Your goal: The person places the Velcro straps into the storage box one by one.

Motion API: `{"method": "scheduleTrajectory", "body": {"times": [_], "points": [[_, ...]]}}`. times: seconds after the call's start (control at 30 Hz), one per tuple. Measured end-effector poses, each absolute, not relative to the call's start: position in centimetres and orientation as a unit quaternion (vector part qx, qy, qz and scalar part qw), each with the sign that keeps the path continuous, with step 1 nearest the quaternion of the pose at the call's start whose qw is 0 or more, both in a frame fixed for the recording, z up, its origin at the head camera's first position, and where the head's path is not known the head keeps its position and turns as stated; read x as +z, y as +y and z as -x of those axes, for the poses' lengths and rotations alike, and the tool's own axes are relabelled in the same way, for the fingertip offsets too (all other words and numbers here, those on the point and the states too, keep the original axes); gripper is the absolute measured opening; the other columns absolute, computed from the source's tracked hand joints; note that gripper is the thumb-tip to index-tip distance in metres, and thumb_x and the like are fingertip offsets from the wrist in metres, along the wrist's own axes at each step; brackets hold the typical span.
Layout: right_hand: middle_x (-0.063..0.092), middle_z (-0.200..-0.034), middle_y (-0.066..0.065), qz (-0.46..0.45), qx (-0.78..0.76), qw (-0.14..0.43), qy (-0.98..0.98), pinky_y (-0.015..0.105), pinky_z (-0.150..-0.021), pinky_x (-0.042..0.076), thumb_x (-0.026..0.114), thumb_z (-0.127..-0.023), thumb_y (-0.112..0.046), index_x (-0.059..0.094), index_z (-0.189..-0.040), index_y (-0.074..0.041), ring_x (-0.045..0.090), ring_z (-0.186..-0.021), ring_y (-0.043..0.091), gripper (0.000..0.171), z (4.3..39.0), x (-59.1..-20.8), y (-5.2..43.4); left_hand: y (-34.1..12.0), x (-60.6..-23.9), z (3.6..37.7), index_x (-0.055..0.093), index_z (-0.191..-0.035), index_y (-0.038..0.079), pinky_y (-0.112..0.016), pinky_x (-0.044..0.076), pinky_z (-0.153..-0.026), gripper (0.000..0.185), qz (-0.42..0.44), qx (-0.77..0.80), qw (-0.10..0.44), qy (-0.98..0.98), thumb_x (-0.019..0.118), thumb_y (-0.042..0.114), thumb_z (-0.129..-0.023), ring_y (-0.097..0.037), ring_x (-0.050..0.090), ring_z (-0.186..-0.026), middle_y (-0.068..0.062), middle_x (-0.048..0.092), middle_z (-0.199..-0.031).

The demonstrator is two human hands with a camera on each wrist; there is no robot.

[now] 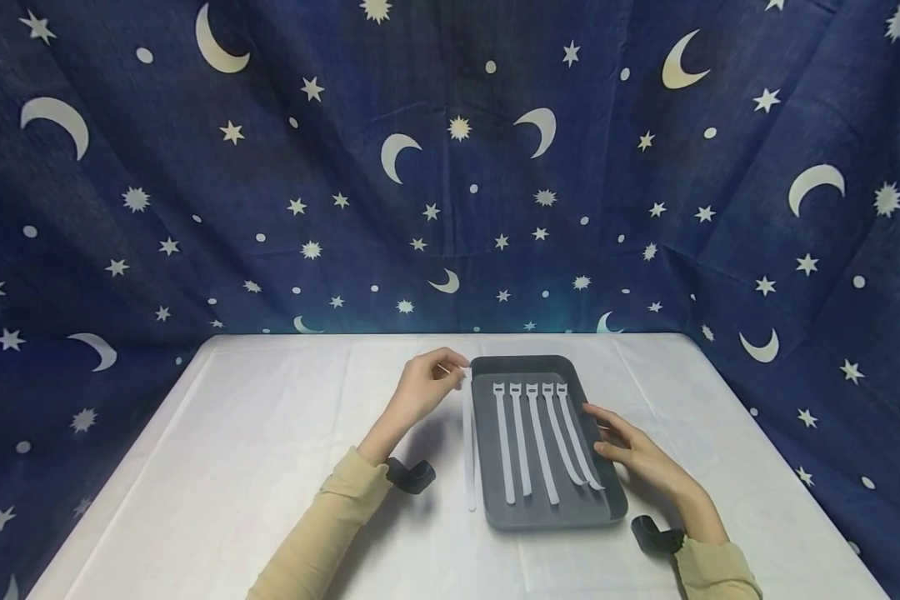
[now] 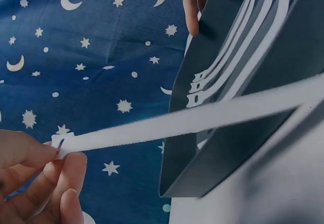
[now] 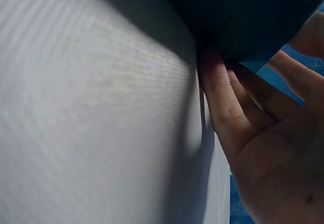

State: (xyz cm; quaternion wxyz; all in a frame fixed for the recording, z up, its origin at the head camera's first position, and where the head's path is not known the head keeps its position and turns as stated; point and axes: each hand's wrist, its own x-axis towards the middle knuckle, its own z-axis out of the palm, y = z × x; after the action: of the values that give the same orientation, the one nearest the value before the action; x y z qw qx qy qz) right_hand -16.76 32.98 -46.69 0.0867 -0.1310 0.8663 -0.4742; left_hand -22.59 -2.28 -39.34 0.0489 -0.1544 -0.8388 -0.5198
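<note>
My left hand (image 1: 431, 383) pinches a white hook-and-loop cable tie (image 1: 469, 450) at its slotted head, thumb against fingers. The tie hangs along the left side of a dark grey tray (image 1: 487, 417), its tail toward me. In the left wrist view its flat strap (image 2: 192, 117) stretches across in front of the tray. Several similar white cable ties (image 1: 537, 442) lie side by side in the tray, heads at the far end, some tails curved. My right hand (image 1: 637, 450) rests against the tray's right side; in the right wrist view, its extended fingers (image 3: 223, 97) touch the outer wall.
The tray stands on a white cloth-covered table (image 1: 232, 450), right of its middle. A dark blue curtain (image 1: 420, 225) with moons and stars hangs behind and around the table. Black bands (image 1: 411, 476) sit at both wrists, below tan sleeves (image 1: 322, 533).
</note>
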Motion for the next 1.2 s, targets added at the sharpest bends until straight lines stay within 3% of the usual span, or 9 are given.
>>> {"method": "scheduleTrajectory", "body": {"times": [0.17, 0.5, 0.93, 1.2], "points": [[0.025, -0.156, 0.025, 0.135, -0.478, 0.09, 0.863, 0.067, -0.107, 0.027, 0.054, -0.097, -0.022, 0.029, -0.15, -0.009, 0.029, -0.136, 0.056, 0.061, 16.6, -46.6, 33.0, -2.2, -38.5, 22.3, 0.071, -0.098, 0.012, -0.025, 0.045, -0.062, 0.014, 0.163, -0.516, 0.061, -0.839, 0.062, 0.007, -0.088, -0.029, 0.067, -0.073, -0.006, 0.07, -0.081], [0.024, -0.156, 0.025, 0.13, -0.474, 0.091, 0.866, 0.067, -0.106, 0.027, 0.054, -0.097, -0.023, 0.028, -0.15, -0.01, 0.029, -0.136, 0.056, 0.061, 16.7, -46.6, 33.0, -1.8, -36.2, 22.0, 0.071, -0.097, 0.012, -0.023, 0.048, -0.063, 0.013, 0.196, -0.502, 0.08, -0.839, 0.062, 0.008, -0.088, -0.011, 0.063, -0.067, -0.006, 0.07, -0.083], [0.025, -0.155, 0.026, 0.127, -0.474, 0.093, 0.866, 0.067, -0.106, 0.028, 0.054, -0.097, -0.023, 0.028, -0.15, -0.009, 0.029, -0.136, 0.056, 0.061, 16.7, -46.6, 32.9, -0.7, -33.4, 21.8, 0.071, -0.1, 0.013, -0.023, 0.052, -0.065, 0.012, 0.232, -0.476, 0.098, -0.842, 0.064, 0.012, -0.09, -0.013, 0.064, -0.075, -0.003, 0.07, -0.093], [0.025, -0.156, 0.024, 0.127, -0.477, 0.091, 0.865, 0.066, -0.107, 0.026, 0.055, -0.096, -0.023, 0.029, -0.15, -0.01, 0.029, -0.136, 0.055, 0.061, 16.6, -46.6, 32.9, 0.0, -33.4, 22.3, 0.071, -0.1, 0.012, -0.022, 0.049, -0.06, 0.012, 0.229, -0.489, 0.075, -0.838, 0.063, 0.011, -0.09, -0.011, 0.062, -0.07, -0.005, 0.07, -0.09]]}}
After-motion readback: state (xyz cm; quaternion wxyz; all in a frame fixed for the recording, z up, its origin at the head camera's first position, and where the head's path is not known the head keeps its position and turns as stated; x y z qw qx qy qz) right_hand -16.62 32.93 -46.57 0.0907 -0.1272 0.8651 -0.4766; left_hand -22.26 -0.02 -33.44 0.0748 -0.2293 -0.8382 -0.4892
